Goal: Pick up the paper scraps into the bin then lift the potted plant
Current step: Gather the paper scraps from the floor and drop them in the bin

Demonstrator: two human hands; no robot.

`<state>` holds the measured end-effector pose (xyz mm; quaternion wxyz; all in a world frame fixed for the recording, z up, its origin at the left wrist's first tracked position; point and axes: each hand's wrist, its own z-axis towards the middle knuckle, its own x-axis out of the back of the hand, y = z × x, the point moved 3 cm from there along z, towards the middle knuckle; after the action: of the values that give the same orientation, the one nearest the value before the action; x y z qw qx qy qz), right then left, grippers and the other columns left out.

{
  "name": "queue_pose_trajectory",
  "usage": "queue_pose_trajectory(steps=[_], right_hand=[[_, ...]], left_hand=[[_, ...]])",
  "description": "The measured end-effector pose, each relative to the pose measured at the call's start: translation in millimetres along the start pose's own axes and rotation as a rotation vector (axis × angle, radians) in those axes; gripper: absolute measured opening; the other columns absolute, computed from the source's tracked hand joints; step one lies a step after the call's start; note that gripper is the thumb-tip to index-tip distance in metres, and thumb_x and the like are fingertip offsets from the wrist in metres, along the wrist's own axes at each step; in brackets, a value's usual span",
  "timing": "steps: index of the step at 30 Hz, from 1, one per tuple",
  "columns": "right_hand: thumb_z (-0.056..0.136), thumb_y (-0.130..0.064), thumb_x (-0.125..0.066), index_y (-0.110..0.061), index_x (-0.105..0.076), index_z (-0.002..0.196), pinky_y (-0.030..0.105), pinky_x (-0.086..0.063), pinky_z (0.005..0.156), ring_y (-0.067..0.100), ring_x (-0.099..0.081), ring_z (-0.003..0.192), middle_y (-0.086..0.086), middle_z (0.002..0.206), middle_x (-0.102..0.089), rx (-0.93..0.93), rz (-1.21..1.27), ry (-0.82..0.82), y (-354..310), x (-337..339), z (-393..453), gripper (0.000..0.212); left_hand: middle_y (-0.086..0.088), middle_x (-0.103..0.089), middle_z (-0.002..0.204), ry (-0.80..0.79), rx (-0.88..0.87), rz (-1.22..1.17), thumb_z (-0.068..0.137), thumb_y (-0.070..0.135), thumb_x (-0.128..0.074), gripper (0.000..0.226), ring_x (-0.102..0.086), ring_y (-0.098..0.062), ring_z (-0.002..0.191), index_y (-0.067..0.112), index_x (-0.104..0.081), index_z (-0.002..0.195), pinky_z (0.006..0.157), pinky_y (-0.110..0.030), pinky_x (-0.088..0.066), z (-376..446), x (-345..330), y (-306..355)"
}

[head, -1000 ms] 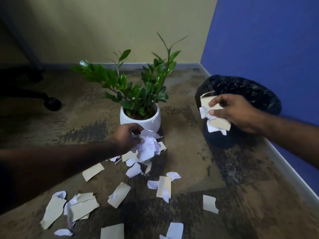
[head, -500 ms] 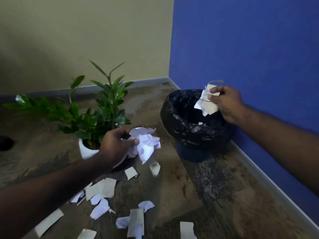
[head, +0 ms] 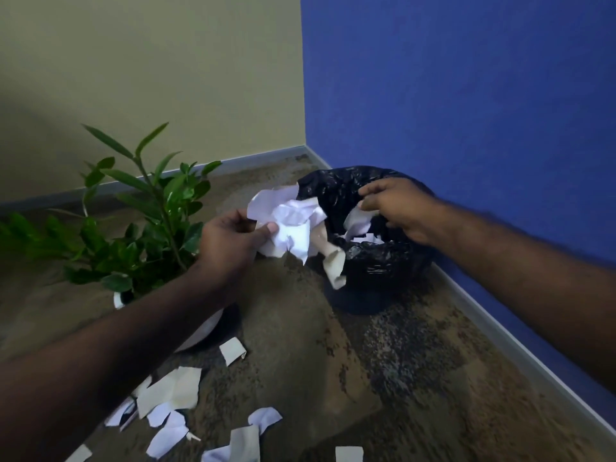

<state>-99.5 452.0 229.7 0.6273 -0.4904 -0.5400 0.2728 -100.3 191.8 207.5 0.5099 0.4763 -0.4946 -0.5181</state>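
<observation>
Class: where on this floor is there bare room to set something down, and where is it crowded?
Bare carpet lies between the black-lined bin, the grey skirting and the scraps. Crowded: torn white and beige paper scraps litter the floor below the white-potted green plant.

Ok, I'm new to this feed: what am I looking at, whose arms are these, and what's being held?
There is no machine here. A person wears one camera on the head, looking forward and down at their own bare arms. The left hand grips a bunch of crumpled paper scraps beside the black-lined bin. The right hand is over the bin's opening, with white paper just under it and more scraps inside. More loose scraps lie on the carpet. The potted plant stands at left, untouched.
</observation>
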Motion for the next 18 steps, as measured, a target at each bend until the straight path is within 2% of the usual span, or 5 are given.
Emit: queue_pose_trajectory(steps=[2, 5, 8, 12, 18], right_hand=[[0.090, -0.031, -0.063, -0.018, -0.064, 0.110, 0.026, -0.046, 0.065, 0.010, -0.058, 0.091, -0.003, 0.107, -0.063, -0.056, 0.026, -0.029, -7, -2, -3, 0.024], [0.082, -0.063, -0.057, -0.019, -0.058, 0.123, 0.049, -0.054, 0.082, 0.027, -0.064, 0.101, 0.006, 0.121, -0.063, -0.158, 0.318, -0.402, -14, -8, -9, 0.060], [0.085, -0.045, -0.061, -0.017, -0.063, 0.118, 0.060, -0.048, 0.090, 0.028, -0.065, 0.093, 0.008, 0.108, -0.069, -0.071, 0.457, -0.642, -12, -13, -15, 0.044], [0.090, 0.004, -0.056, 0.001, -0.059, 0.118, 0.041, -0.058, 0.069, 0.023, -0.067, 0.066, 0.015, 0.094, -0.068, -0.082, 0.497, -0.356, -6, -1, 0, 0.029], [0.086, 0.016, -0.052, -0.001, -0.063, 0.110, 0.044, -0.058, 0.073, 0.027, -0.065, 0.077, 0.017, 0.100, -0.066, -0.181, 0.498, 0.055, 14, 26, 21, 0.032]], left_hand=[[-0.014, -0.074, 0.094, 0.015, 0.019, -0.040, 0.082, 0.006, -0.073, 0.017, -0.073, -0.031, 0.087, 0.003, -0.069, 0.099, 0.072, -0.042, -0.062, 8, -14, 11], [-0.015, -0.073, 0.095, 0.026, 0.050, -0.133, 0.084, 0.004, -0.072, 0.013, -0.073, -0.031, 0.089, 0.004, -0.067, 0.096, 0.072, -0.040, -0.062, 20, -37, 24], [-0.019, -0.072, 0.099, 0.025, 0.069, -0.142, 0.084, 0.003, -0.071, 0.019, -0.073, -0.032, 0.088, -0.001, -0.065, 0.102, 0.074, -0.044, -0.062, 27, -61, 29], [-0.012, -0.069, 0.081, 0.042, 0.141, -0.178, 0.082, -0.004, -0.071, 0.017, -0.070, -0.019, 0.058, -0.002, -0.064, 0.097, 0.046, -0.026, -0.055, 29, -85, 27], [-0.019, -0.063, 0.092, -0.001, 0.285, -0.212, 0.086, -0.007, -0.062, 0.007, -0.067, -0.031, 0.075, -0.002, -0.061, 0.092, 0.058, -0.034, -0.062, 37, -113, 23]])
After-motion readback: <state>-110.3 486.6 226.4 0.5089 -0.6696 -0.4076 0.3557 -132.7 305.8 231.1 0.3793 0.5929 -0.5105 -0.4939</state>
